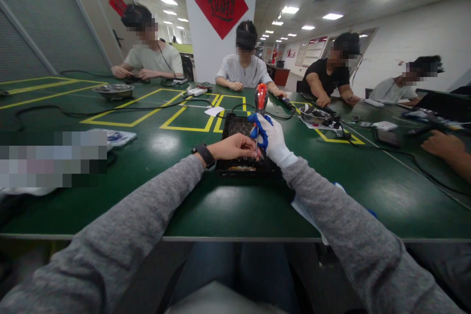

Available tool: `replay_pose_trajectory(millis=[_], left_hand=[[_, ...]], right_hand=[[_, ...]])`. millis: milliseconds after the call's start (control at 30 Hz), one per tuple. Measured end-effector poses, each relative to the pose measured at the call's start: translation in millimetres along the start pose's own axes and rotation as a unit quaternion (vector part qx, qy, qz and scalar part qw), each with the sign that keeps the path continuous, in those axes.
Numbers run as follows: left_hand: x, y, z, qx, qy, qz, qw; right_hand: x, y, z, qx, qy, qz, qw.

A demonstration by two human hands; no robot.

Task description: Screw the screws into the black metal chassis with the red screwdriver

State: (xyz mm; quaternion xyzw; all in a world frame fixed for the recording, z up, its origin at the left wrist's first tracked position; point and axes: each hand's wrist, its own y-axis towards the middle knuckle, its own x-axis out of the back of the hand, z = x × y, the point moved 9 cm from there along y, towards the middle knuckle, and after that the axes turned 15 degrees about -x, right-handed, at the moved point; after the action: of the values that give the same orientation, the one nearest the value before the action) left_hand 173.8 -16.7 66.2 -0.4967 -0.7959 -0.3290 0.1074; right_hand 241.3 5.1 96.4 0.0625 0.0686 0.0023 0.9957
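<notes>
A screwdriver point(261, 98) with a red and black handle stands nearly upright, its shaft pointing down. My right hand point(271, 133), in a white and blue glove, is closed around it below the handle. My bare left hand point(235, 147) has its fingers pinched together near the lower end of the shaft. Whatever those fingertips hold, if anything, is too small and too covered to make out. Both hands are over a black open case point(224, 169), a shallow box with dark parts inside. The screwdriver's tip is hidden by the fingers.
Metal bowls point(115, 90) stand at the back left and right of the green table point(147, 167). Black cables point(140, 108) cross it. A glove or cloth point(307, 211) lies under my right forearm. Several people sit around the far side; another person's hand point(443, 146) rests at the right.
</notes>
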Motion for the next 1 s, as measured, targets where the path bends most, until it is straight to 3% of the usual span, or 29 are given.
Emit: replay_pose_trajectory(millis=[167,400,567,800,1000], left_hand=[[7.6,-1,7,0.011,0.065,-0.022,0.998],[-5.1,0,-7,-0.017,0.003,0.032,0.999],[6.4,-1,2,-0.001,0.048,-0.021,0.999],[-2.2,0,-1,-0.023,0.009,0.016,1.000],[6.9,-2,3,-0.007,0.068,-0.024,0.997]], right_hand=[[3,1,2,0.014,0.017,-0.010,1.000],[-1,3,-6,-0.007,0.016,0.020,1.000],[0,4,-4,0.002,0.028,0.007,1.000],[-4,3,-5,-0.011,0.022,0.030,0.999],[0,1,-1,0.007,0.021,0.004,1.000]])
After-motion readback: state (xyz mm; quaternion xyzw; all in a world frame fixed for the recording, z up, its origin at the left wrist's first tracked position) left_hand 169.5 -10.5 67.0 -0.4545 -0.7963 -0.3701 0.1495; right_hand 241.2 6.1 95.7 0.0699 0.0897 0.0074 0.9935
